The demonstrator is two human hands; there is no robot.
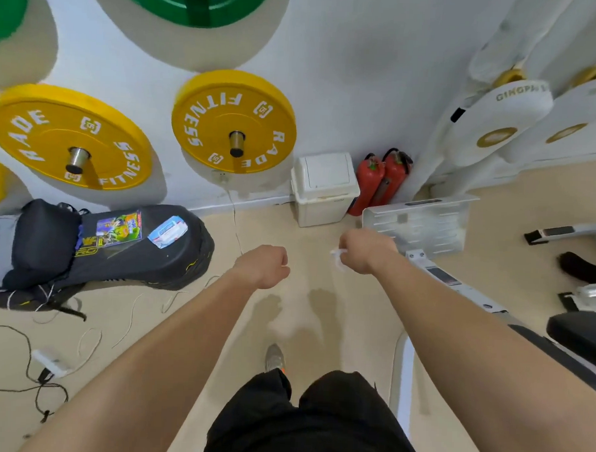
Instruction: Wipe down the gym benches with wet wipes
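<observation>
Before a white bin (325, 189) set against the gym wall, a person reaches both bare arms out over the beige floor (171, 323).

The right hand (365, 250), just short of the bin and a little to its right, has its fingers curled round a crumpled white wipe (337, 259). The wipe sticks out of the fist on the thumb side as a short twisted strip. Its long axis runs roughly from the bin back toward the person, and its loose end points toward the person.

The left hand (263, 267), nearer the person and left of the bin, is closed in a fist, with nothing showing in its fingers.

Right of the bin, a bench (580, 333) with a black cushion stands on a white frame that slants toward the bin. Two red extinguishers (381, 181) lean in the corner, touching the bin's right side.

Well left of the bin, a long black pad (147, 254) lies along the wall with its long axis parallel to it. A pack (168, 231) of wipes rests on its top, and a dark bag (42, 240) sits at its far end.

Yellow plates (234, 122) hang on pegs on the wall, above and left of the bin.
</observation>
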